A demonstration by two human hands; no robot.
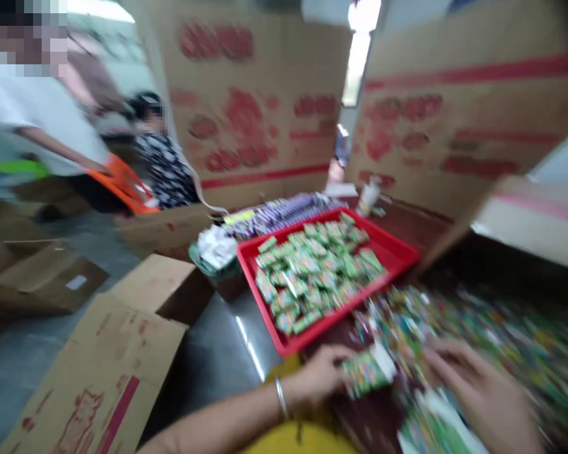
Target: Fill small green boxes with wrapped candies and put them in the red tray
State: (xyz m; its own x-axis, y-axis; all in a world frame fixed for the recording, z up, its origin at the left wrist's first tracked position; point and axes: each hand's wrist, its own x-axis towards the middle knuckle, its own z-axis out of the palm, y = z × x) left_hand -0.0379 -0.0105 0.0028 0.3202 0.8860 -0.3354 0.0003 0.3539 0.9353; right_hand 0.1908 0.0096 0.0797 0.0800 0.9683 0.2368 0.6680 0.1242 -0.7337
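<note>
My left hand, a metal bangle on its wrist, is closed on a small green printed box. A white flap stands out at the box's right end. To its right, my right hand reaches over a heap of small, colourful wrapped pieces; motion smears its fingers, and whether they hold anything is unclear. Below that hand lie more green and white printed packs, partly hidden. Ahead of my left hand, a red tray holds many similar green boxes, lying loosely piled.
Tall printed cardboard sheets stand behind the tray. A green bin with white crumpled material is left of it, beside striped purple packs. Open cartons lie at the left. Two people are farther back, one near an orange chair.
</note>
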